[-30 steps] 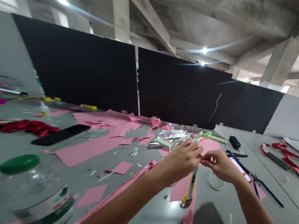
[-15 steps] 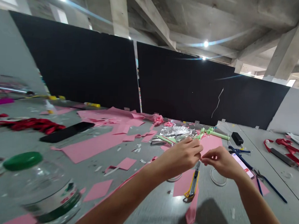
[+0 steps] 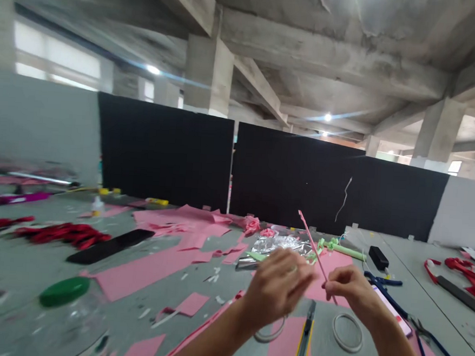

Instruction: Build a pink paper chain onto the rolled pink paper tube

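Observation:
My right hand pinches a thin, straight pink stick-like piece near its lower end. The piece leans up and to the left; whether it is rolled paper or a wrapped wire I cannot tell. My left hand is just left of it, smeared by motion, and its finger closure is unclear. Below the hands lies a yellow utility knife with its blade pointing away, partly on a pink paper piece. A pale ring lies below my right hand, and another ring below the left.
Pink sheets and scraps cover the left middle. Silver foil and a green roll lie beyond the hands. Right are a phone and blue-handled pliers. A green-capped bottle stands front left; a black panel rises behind.
My hands were close together at the fingertips; now they are apart, and the pink piece stands out long and slanted from my right hand. The camera view has tilted up.

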A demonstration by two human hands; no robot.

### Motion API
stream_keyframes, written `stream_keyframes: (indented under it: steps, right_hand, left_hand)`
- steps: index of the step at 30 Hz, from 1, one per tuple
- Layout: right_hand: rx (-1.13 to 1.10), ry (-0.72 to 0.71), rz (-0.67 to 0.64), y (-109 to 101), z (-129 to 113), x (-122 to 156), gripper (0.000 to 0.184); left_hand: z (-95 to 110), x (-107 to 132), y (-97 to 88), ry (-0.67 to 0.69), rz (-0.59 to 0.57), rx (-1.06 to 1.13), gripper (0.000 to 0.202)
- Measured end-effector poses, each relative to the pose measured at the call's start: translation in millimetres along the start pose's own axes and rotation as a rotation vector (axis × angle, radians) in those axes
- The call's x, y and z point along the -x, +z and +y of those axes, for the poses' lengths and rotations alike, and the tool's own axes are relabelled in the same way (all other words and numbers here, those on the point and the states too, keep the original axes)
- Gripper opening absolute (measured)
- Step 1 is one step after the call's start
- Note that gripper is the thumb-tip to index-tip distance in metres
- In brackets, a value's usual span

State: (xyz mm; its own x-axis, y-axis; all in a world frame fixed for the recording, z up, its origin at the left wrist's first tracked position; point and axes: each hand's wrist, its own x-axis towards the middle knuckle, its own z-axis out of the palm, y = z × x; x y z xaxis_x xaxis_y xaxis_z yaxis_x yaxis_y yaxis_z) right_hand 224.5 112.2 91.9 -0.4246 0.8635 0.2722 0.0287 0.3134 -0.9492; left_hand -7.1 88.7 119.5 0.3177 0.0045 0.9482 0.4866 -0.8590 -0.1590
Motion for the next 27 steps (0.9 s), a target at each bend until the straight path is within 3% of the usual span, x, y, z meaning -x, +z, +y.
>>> stream_keyframes:
  steps: [2, 4, 7, 20, 27]
  right_hand:
    - [-0.052, -0.026, 0.061, 13, -3, 2, 0.041]
    - [-0.084, -0.039, 0.103, 24, -6, 3, 0.039]
    - [-0.096, -0.048, 0.141, 34, -10, 5, 0.034]
    - [-0.258, -0.017, -0.067, 30, -6, 11, 0.031]
    - [-0.205, -0.056, -0.092, 27, -4, 12, 0.026]
  left_hand:
    - [-4, -4, -3.8, -0.416, -0.022, 0.257, 0.023]
    - [-7, -7, -3.1, -0.719, -0.179, 0.516, 0.024]
    - [-8, -8, 3.2, -0.894, -0.331, 0.823, 0.029]
    - [-5, -4, 4.8, -0.910, -0.383, 1.041, 0.036]
    - [-4, -14, -11.3, -0.845, -0.144, 0.868, 0.029]
